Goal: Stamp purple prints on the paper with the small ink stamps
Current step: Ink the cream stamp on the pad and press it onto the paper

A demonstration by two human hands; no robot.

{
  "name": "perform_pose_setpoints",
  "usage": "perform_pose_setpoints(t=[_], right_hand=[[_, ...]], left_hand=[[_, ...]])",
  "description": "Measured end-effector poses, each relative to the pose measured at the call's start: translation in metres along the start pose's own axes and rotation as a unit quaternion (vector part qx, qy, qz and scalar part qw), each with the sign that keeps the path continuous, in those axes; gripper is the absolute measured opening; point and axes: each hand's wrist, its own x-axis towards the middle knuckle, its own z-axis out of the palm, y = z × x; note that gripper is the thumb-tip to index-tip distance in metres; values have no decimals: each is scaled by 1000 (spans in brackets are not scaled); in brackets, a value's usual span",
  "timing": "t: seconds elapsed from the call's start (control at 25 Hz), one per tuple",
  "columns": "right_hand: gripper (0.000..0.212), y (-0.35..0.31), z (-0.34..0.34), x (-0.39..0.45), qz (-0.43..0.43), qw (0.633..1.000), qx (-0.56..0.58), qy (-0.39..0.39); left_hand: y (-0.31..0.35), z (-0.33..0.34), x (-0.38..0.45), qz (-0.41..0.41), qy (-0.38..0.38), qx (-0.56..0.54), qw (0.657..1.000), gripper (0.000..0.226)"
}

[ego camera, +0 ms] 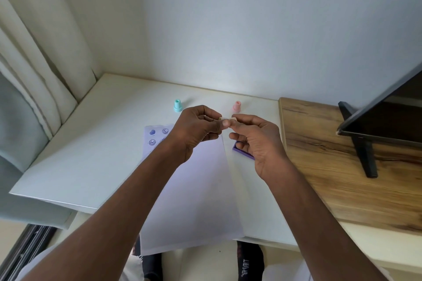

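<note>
A white sheet of paper [194, 194] lies on the white table [91, 162], with several purple prints [152, 137] at its far left corner. Above the paper's far edge, my left hand [196, 130] and my right hand [253, 141] meet and pinch a small cream-coloured stamp [226, 119] between their fingertips; most of it is hidden by fingers. A purple ink pad [239, 149] lies on the table under my right hand, partly covered. A teal stamp [177, 105] and a pink stamp [236, 106] stand upright near the wall.
A wood-grain surface [342, 166] adjoins the table on the right and carries a dark screen on a black stand [370, 134]. Curtains [34, 75] hang at the left. The white wall rises just behind the table. Feet in socks [249, 262] show below the table's front edge.
</note>
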Motion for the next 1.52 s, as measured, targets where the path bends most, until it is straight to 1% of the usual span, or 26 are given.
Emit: perform_pose_setpoints(t=[0.08,0.24,0.44,0.6,0.64,0.72,0.8,0.92,1.0,1.12,1.28,1.36,1.44,1.52], right_hand=[[17,1,2,2,-7,1000,-4,-8],[18,-1,2,3,43,997,42,-38],[16,-2,4,1,33,998,37,-26],[13,-5,6,1,-25,998,-44,-37],[13,-6,7,1,-39,996,-64,-44],[13,-8,8,1,-49,993,-87,-65],[12,-8,9,1,-37,991,-90,-93],[15,-7,6,2,6,991,-38,-129],[14,-6,6,2,24,991,-8,-134],[13,-3,7,4,43,989,46,-131],[14,1,9,3,88,976,142,-142],[15,3,12,2,111,967,172,-148],[16,7,20,0,126,962,192,-150],[17,11,31,0,135,957,216,-141]], left_hand=[[-1,-3,1,-2,5,-8,1000,29],[-1,-6,0,-12,-18,-65,998,26],[1,-5,-2,-7,-2,-52,999,23],[6,-9,-4,-6,-7,-22,1000,34],[7,-9,-4,-8,-10,-19,1000,34],[8,-10,-4,-15,-13,-18,1000,25],[9,-13,-3,-22,-17,-18,999,17],[9,-17,-4,-7,-43,-5,999,14],[8,-16,-6,17,-57,21,998,17],[6,-12,-6,52,-37,50,997,22],[4,-8,-10,109,-8,77,991,16],[2,-9,-12,109,7,69,992,15],[1,-15,-15,87,13,46,995,16],[3,-20,-17,76,18,54,996,16]])
